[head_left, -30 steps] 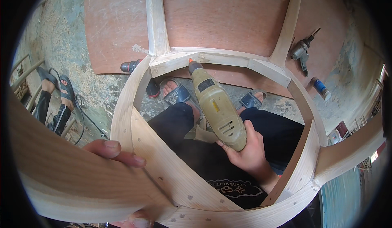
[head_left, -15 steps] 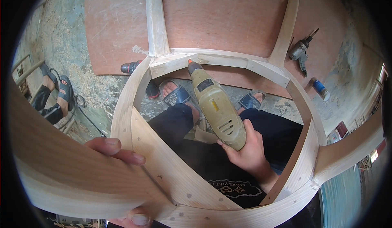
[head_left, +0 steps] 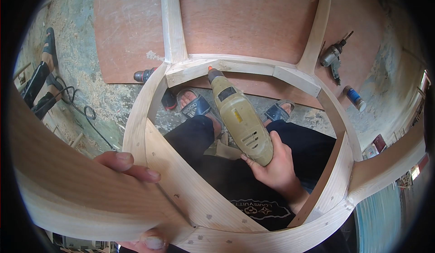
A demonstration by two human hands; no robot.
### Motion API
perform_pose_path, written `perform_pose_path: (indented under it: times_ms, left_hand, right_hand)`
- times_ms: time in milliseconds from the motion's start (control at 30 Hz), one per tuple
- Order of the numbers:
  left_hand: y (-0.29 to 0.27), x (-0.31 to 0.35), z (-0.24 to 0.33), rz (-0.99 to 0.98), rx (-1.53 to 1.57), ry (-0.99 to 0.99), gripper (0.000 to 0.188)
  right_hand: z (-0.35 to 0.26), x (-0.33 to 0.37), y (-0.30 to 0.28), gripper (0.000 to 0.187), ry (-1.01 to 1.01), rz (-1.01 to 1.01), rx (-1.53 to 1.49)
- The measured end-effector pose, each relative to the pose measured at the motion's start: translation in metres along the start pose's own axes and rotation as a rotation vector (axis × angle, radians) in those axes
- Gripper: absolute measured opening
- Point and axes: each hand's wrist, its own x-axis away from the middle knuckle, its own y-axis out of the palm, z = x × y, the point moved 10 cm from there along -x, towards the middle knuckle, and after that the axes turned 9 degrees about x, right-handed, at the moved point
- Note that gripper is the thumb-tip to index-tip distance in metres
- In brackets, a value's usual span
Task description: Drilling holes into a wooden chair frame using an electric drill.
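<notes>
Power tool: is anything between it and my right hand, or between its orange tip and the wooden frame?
Nothing visible is. The right hand grips the power tool directly at its rear end, and the orange tip appears right at the far side of the wooden frame; whether it touches can't be told.

At left, another person's feet [head_left: 49, 44] have shifted, one now well ahead of the other.

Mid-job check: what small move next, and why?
Perhaps press the olive-yellow drill forward with the right hand: its orange tip seems to touch the far block of the pale round wooden frame, and the left hand grips a curved wooden piece.
</notes>
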Motion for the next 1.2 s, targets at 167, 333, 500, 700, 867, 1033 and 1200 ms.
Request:
perform_pose_path:
  times_ms: [167, 333, 500, 700, 867, 1033, 1200]
  left_hand:
    - [-0.002, 0.0, -0.004, 0.011, 0.014, -0.035, 0.103]
    - [-0.004, 0.0, -0.006, 0.061, 0.025, -0.033, 0.103]
    - [-0.002, 0.003, -0.003, 0.056, -0.001, -0.081, 0.103]
    - [-0.002, 0.003, -0.007, 0.058, 0.091, 0.012, 0.103]
    - [-0.006, -0.003, -0.006, -0.147, 0.044, 0.022, 0.104]
    - [-0.008, -0.007, -0.008, -0.473, -0.103, 0.114, 0.104]
    - [-0.01, -0.005, -0.011, -0.269, 0.017, 0.033, 0.098]
  right_hand:
    - [-0.001, 0.0, 0.0, 0.052, -0.01, 0.007, 0.018]
    - [0.003, 0.001, -0.001, 0.052, 0.0, 0.012, 0.005]
    - [-0.005, -0.002, -0.001, 0.051, -0.004, -0.017, 0.021]
    - [0.0, -0.001, 0.0, 0.05, 0.004, -0.028, 0.06]
    - [0.001, -0.001, -0.001, 0.05, 0.007, -0.02, 0.043]
    - [-0.007, -0.003, -0.003, 0.051, -0.009, -0.009, 0.011]
    - [-0.007, -0.001, -0.004, 0.05, -0.008, -0.01, 0.043]
